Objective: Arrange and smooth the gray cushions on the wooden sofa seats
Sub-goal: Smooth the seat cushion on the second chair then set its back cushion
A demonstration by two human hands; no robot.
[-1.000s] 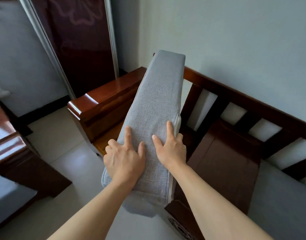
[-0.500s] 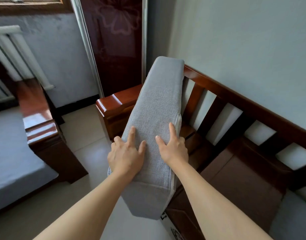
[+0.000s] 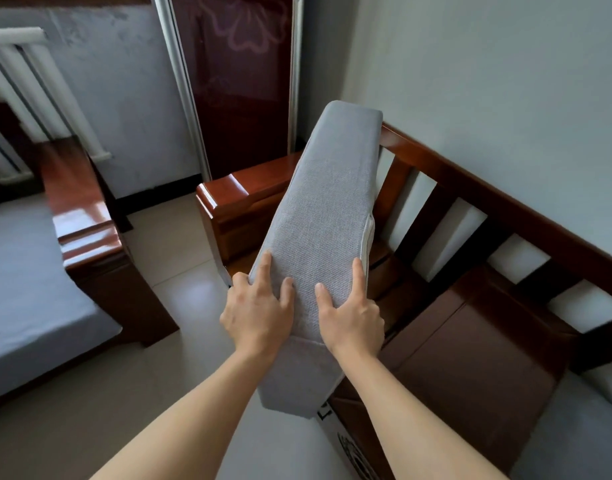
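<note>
both hands, left hand (image 3: 257,311) and right hand (image 3: 351,317), clasp the gray cushion (image 3: 318,244) standing on edge over the bare sofa seat (image 3: 488,358); loosen either side and it likely topples floorward.

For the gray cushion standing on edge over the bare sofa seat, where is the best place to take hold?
Grip the gray cushion by its two broad faces near the upper edge, one hand per side from above. It stands on edge, narrow band up, as the left hand and right hand hold it.
</note>
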